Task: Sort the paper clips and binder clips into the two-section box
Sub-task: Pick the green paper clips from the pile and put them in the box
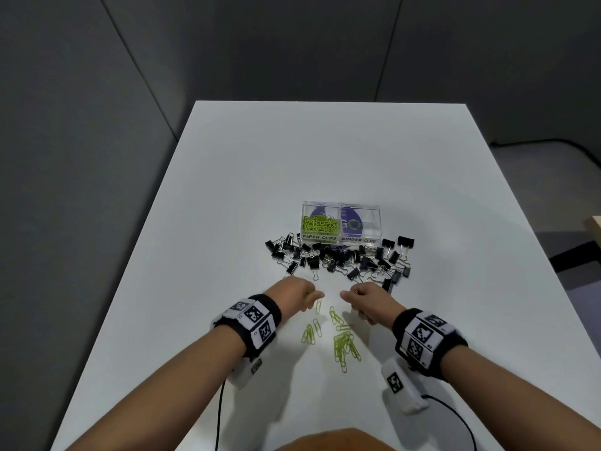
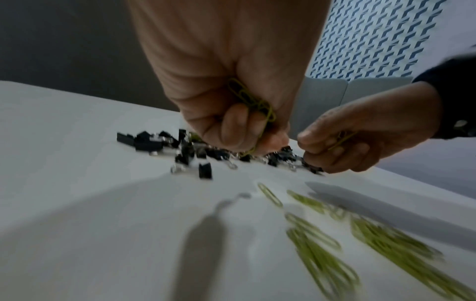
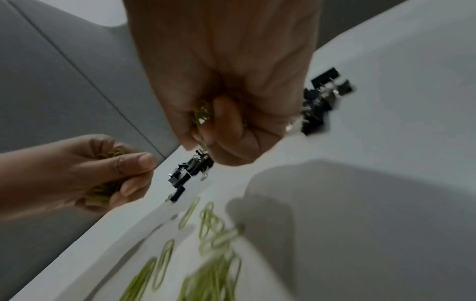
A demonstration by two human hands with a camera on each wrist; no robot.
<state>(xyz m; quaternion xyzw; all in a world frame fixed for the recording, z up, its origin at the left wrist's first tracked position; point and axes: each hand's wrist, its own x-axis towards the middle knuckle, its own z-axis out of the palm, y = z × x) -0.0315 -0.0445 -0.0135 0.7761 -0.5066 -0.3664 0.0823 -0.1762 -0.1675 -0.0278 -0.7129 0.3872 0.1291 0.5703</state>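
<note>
A clear two-section box [image 1: 341,222] stands mid-table; its left section, labelled paper clips, holds green paper clips [image 1: 321,224], and the right section looks bare of clips. Black binder clips [image 1: 338,257] lie scattered in front of the box. Loose green paper clips [image 1: 343,341] lie on the table between my wrists. My left hand [image 1: 297,292] is curled round a bunch of green paper clips [image 2: 253,101]. My right hand [image 1: 366,301] is also curled round green paper clips [image 3: 202,114]. Both hands hover just above the table, close to the binder clip pile.
The white table [image 1: 227,222] has bare surface to the left, right and behind the box. Cables [image 1: 221,415] run from the wrist cameras off the near edge. Grey partition walls stand behind the table.
</note>
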